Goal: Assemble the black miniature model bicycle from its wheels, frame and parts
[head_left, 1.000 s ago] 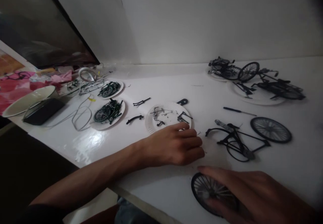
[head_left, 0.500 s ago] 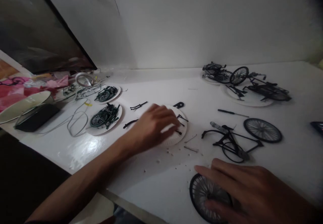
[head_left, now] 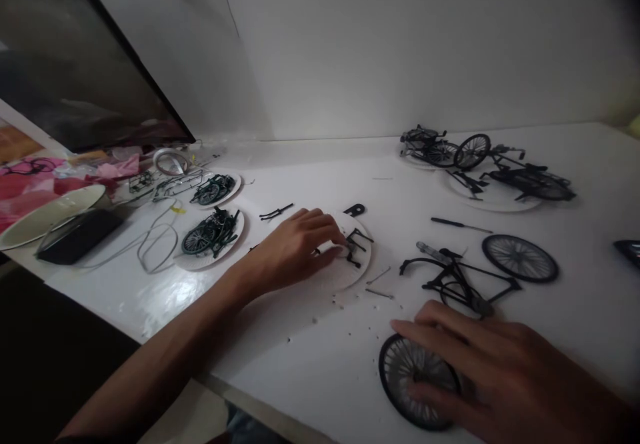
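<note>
My left hand [head_left: 307, 241] reaches over a white paper plate [head_left: 336, 276], thumb and index finger drawn together at small black parts. Whatever lies between its fingertips is hidden. A forked black part [head_left: 356, 247] rests on the plate beside those fingertips. Near the table's front edge, my right hand [head_left: 483, 364] holds a black spoked wheel [head_left: 407, 377], thumb across the spokes and fingers along the upper rim. Just beyond it lies a black model bicycle frame [head_left: 455, 274]. Another spoked wheel [head_left: 520, 257] and a thin screwdriver [head_left: 455, 224] lie farther right.
Model bicycles [head_left: 530, 181] sit on plates at the back right. Two plates of dark green bicycle parts [head_left: 210, 231] stand left, near a looped cable [head_left: 157, 247], a black box [head_left: 80, 234] and a shallow bowl [head_left: 55, 211]. Thin metal rods [head_left: 380, 292] lie mid-table.
My left hand has shifted slightly left, its thumb and index finger closing together at the plate, showing more of the forked part. My right hand and the wheel have moved slightly up.
</note>
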Demonstrator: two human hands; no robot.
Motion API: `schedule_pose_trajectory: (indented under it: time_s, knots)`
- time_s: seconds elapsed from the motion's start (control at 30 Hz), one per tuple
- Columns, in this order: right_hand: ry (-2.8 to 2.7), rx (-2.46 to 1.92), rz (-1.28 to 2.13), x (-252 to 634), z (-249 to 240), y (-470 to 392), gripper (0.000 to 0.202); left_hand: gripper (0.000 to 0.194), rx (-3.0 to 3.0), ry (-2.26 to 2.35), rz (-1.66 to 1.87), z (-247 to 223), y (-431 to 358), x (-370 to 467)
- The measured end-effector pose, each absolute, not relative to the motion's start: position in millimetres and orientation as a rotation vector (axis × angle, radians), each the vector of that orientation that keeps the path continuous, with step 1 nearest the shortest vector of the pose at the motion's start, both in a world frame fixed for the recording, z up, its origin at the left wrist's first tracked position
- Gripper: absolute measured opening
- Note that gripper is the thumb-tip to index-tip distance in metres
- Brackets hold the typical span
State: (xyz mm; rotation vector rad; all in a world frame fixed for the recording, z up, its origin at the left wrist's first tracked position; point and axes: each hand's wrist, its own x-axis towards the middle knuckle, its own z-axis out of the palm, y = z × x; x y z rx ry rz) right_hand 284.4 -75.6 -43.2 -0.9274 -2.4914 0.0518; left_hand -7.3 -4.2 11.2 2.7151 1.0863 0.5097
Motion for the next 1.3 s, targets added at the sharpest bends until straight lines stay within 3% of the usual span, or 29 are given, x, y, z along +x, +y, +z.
schedule_pose_trajectory:
  time_s: [0.07, 0.2, 0.37, 0.57, 0.73, 0.93, 1.3]
  knots:
    - [-2.517, -0.922, 0.067, 280, -37, -73, 0.034, 0.02, 2.671, 0.916, 0.511, 15, -16, 3]
    - [-2.378, -1.021, 0.306, 273, -26, -72, 0.023, 0.062, 2.461, 0.75, 0.53, 14, -42, 24]
    - [-2.226, -1.14, 0.339, 281, -14, -69, 0.021, 0.041, 2.176, 0.854, 0.504, 7, -56, 33]
    - [-2.065, -1.295, -0.198, 312, 8, -41, 0.016, 0.034, 2.333, 0.868, 0.41, 10, -54, 32]
    - [-2.243, -1.321, -0.121, 325, 0, -26, 0.013, 0.026, 2.6, 0.792, 0.334, 5, -52, 35]
    - [-2.383, -1.262, 0.002, 328, -17, -12, 0.026, 0.016, 2.799, 0.985, 0.499, -1, -41, 28]
    - [-2.59, -1.2, -0.185, 343, -20, 4, 0.025, 0.023, 3.045, 0.952, 0.405, -5, -40, 30]
